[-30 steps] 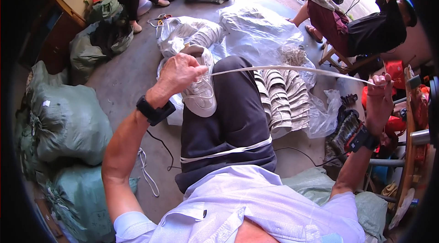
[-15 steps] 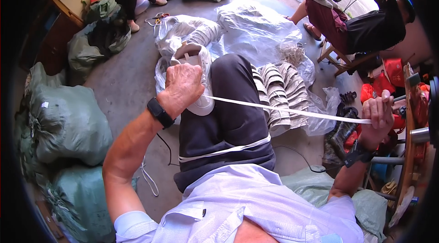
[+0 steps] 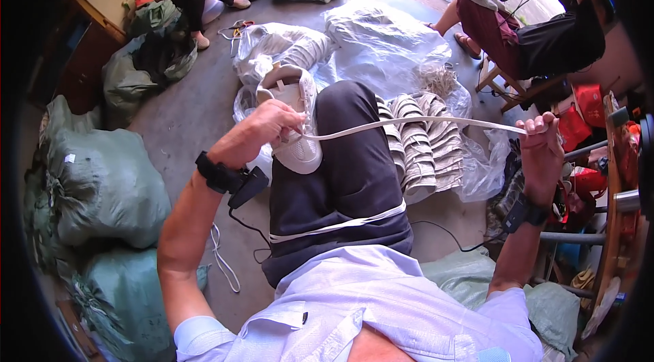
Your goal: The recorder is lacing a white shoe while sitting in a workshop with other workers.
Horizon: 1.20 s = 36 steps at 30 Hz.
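Observation:
A white sneaker (image 3: 300, 154) rests against my raised left knee, toe toward me. A long flat white shoelace (image 3: 415, 118) runs from its lacing area across to the right in a loose arch. My left hand (image 3: 267, 127) lies over the side of the shoe, its thumb and fingers pinched where the lace comes out; the fingertips partly hide the eyelets. Out to the right, my right hand (image 3: 543, 137) is raised with curled fingers closed on the lace's other end. A white band (image 3: 337, 221) lies across my thighs.
Stacked pale shoes (image 3: 426, 147) stand right of my knees, beside plastic bags (image 3: 385, 38). Green sacks (image 3: 109, 181) fill the left side. A wooden-edged rack (image 3: 608, 212) stands close to my right arm. Other people sit on the far side. Black cables hang near both wrists.
My right hand has moved up and inward, and the taut lace now arches. My left hand has shifted from gripping over the shoe to pinching at the lacing, with the wrist turned.

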Available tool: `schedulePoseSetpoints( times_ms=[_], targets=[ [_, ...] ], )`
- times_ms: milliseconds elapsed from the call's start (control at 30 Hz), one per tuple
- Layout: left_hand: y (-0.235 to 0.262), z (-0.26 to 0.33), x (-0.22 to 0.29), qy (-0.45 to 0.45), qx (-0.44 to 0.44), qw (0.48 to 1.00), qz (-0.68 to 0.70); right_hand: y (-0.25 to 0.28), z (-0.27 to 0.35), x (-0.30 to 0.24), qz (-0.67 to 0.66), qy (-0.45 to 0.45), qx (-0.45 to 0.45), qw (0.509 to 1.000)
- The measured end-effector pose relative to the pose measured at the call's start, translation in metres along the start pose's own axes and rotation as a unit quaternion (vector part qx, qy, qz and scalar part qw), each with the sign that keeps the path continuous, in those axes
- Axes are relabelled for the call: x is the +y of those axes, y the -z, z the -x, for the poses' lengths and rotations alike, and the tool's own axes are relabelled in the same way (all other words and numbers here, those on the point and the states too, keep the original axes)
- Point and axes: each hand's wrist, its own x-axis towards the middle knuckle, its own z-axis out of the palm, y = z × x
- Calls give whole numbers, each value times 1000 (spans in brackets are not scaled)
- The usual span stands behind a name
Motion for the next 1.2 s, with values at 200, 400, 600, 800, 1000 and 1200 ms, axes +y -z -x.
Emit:
schedulePoseSetpoints(
  times_ms=[200,400,600,800,1000,1200],
  targets=[
    [33,39,27,30,-28,955,294,49,-9,-10,-92,-34,-4,995],
    [53,45,10,-17,105,980,168,46,-5,-6,-108,-26,2,994],
    [9,21,-9,-189,181,942,-211,30,2,-16,-105,-41,-24,993],
    [-1,2,4,-323,189,874,-310,-82,47,-78,-94,38,-198,975],
    [-26,4,1,-172,163,781,-578,-153,55,-20,-72,-93,-513,850],
    [-34,3,-14,-213,259,727,-600,-149,78,48,44,-302,-394,867]
  ],
)
